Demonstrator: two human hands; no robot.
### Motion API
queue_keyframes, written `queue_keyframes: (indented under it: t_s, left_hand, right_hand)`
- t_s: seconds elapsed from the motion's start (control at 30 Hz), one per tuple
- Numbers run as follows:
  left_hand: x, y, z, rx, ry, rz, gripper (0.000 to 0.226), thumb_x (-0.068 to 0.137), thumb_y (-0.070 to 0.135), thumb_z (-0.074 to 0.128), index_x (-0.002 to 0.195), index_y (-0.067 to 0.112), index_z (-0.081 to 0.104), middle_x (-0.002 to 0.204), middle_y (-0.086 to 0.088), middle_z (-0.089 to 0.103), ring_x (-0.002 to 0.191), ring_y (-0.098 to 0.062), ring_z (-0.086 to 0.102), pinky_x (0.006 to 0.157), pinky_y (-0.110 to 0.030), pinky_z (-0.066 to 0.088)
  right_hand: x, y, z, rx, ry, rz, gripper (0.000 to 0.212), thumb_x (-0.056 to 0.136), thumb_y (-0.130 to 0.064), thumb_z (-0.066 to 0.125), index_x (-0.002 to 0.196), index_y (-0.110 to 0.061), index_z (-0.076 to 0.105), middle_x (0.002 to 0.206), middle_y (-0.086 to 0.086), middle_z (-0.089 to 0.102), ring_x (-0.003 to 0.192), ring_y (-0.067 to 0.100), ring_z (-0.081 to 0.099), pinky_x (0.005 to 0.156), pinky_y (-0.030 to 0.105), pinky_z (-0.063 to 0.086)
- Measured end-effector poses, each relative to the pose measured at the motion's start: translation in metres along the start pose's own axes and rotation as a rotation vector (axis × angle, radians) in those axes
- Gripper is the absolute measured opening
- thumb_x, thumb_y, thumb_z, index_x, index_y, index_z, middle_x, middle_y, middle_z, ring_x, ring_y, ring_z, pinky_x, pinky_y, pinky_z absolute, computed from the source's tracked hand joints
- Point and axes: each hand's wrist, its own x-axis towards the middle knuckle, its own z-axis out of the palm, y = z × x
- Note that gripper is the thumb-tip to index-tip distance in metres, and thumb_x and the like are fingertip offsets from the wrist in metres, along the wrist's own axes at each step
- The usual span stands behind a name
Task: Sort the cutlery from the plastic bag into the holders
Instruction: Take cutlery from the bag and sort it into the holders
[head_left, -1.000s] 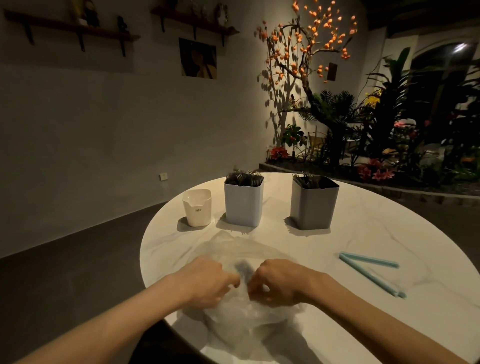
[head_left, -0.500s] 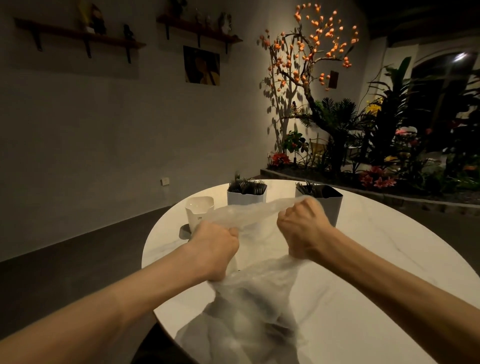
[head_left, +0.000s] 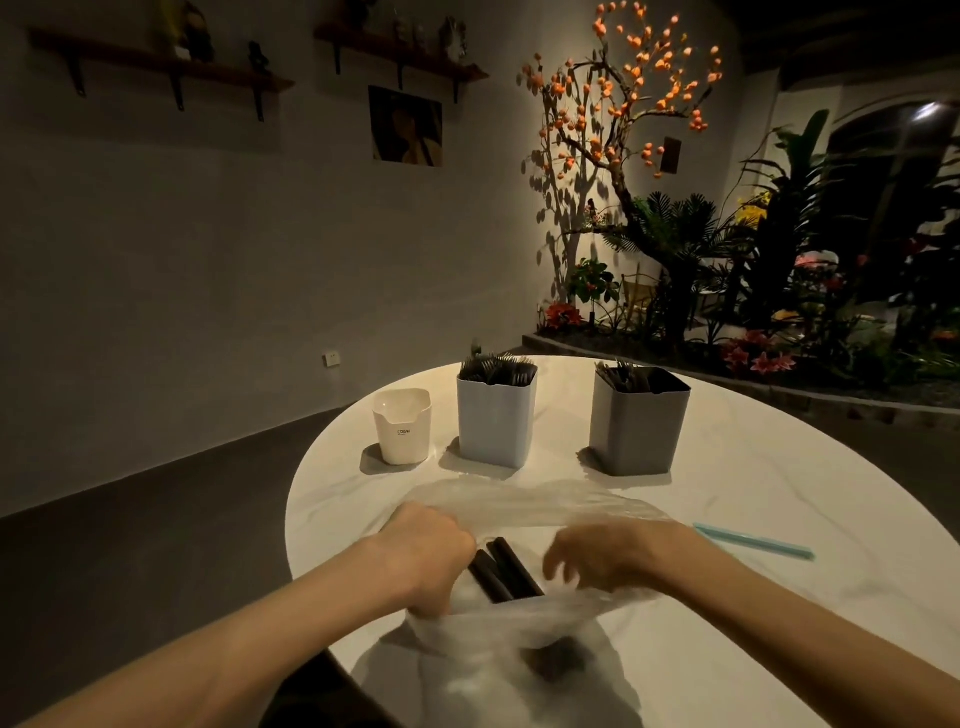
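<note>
Small white cup (head_left: 402, 426) far left on the table (head_left: 727, 499), then white holder (head_left: 496, 421) and grey holder (head_left: 636, 423), both with dark cutlery inside. Near edge: left hand (head_left: 423, 553) fingers curled, gripping the plastic bag (head_left: 519, 501) rim. Black cutlery handles (head_left: 501, 569) stick out of the bag mouth between the hands. Right hand (head_left: 618, 556) blurred, fingers loosely spread at the bag; grip unclear. Teal straw (head_left: 753, 540) lies at right.
</note>
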Motion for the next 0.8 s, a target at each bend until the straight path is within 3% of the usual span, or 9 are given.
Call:
queue_keyframes:
  t_s: [0.13, 0.27, 0.37, 0.43, 0.6, 0.7, 0.8]
  left_hand:
    - [0.01, 0.001, 0.008, -0.095, 0.043, 0.061, 0.03, 0.087, 0.019, 0.066, 0.117, 0.013, 0.062, 0.11, -0.009, 0.064, 0.101, -0.027, 0.059, 0.078, -0.036, 0.046]
    - [0.019, 0.003, 0.006, -0.304, 0.35, 0.177, 0.043, 0.089, 0.026, 0.067, 0.131, 0.03, 0.061, 0.111, 0.005, 0.065, 0.1, -0.016, 0.058, 0.077, -0.031, 0.046]
    - [0.027, 0.001, 0.003, -0.23, 0.542, 0.223, 0.038, 0.092, 0.024, 0.064, 0.13, 0.032, 0.063, 0.13, 0.005, 0.058, 0.119, -0.017, 0.053, 0.092, -0.034, 0.045]
    - [0.033, -0.003, 0.004, -0.141, 0.504, 0.178, 0.043, 0.092, 0.023, 0.063, 0.134, 0.033, 0.059, 0.14, -0.001, 0.053, 0.127, -0.023, 0.051, 0.099, -0.04, 0.043]
    - [0.042, -0.011, 0.011, -0.096, 0.398, 0.074, 0.045, 0.088, 0.021, 0.064, 0.132, 0.025, 0.057, 0.122, -0.005, 0.064, 0.115, -0.027, 0.057, 0.09, -0.039, 0.046]
    - [0.046, -0.013, 0.017, -0.152, 0.355, 0.074, 0.05, 0.087, 0.025, 0.065, 0.136, 0.027, 0.056, 0.121, -0.004, 0.066, 0.115, -0.026, 0.058, 0.093, -0.039, 0.047]
    - [0.049, -0.015, 0.02, -0.229, 0.345, 0.084, 0.052, 0.086, 0.032, 0.067, 0.136, 0.027, 0.056, 0.123, -0.003, 0.066, 0.117, -0.025, 0.058, 0.096, -0.04, 0.046]
  right_hand:
    - [0.001, 0.008, 0.005, -0.032, -0.041, 0.076, 0.045, 0.104, -0.007, 0.047, 0.146, -0.021, 0.05, 0.147, 0.006, 0.051, 0.133, 0.025, 0.047, 0.11, 0.033, 0.037]
    - [0.005, 0.0, 0.004, 0.178, 0.119, 0.069, 0.04, 0.1, -0.033, 0.058, 0.138, -0.021, 0.055, 0.137, 0.002, 0.058, 0.12, 0.021, 0.055, 0.099, 0.031, 0.045]
    - [0.017, -0.009, 0.006, 0.206, 0.241, 0.103, 0.043, 0.096, -0.042, 0.061, 0.131, -0.016, 0.059, 0.128, 0.005, 0.062, 0.11, 0.021, 0.057, 0.09, 0.031, 0.046]
    - [0.025, -0.017, 0.008, 0.205, 0.249, 0.138, 0.05, 0.091, -0.049, 0.066, 0.127, -0.015, 0.059, 0.12, 0.006, 0.061, 0.099, 0.02, 0.052, 0.082, 0.03, 0.043]
    - [0.049, -0.024, 0.022, 0.235, 0.241, 0.193, 0.036, 0.091, -0.043, 0.067, 0.11, -0.013, 0.064, 0.097, 0.003, 0.057, 0.087, 0.02, 0.053, 0.075, 0.03, 0.041]
    - [0.06, -0.027, 0.027, 0.263, 0.248, 0.197, 0.034, 0.094, -0.04, 0.063, 0.114, -0.012, 0.065, 0.101, 0.006, 0.061, 0.091, 0.022, 0.055, 0.078, 0.03, 0.041]
    - [0.072, -0.031, 0.031, 0.297, 0.263, 0.194, 0.034, 0.101, -0.036, 0.054, 0.125, -0.013, 0.061, 0.121, 0.008, 0.063, 0.111, 0.024, 0.058, 0.088, 0.03, 0.039]
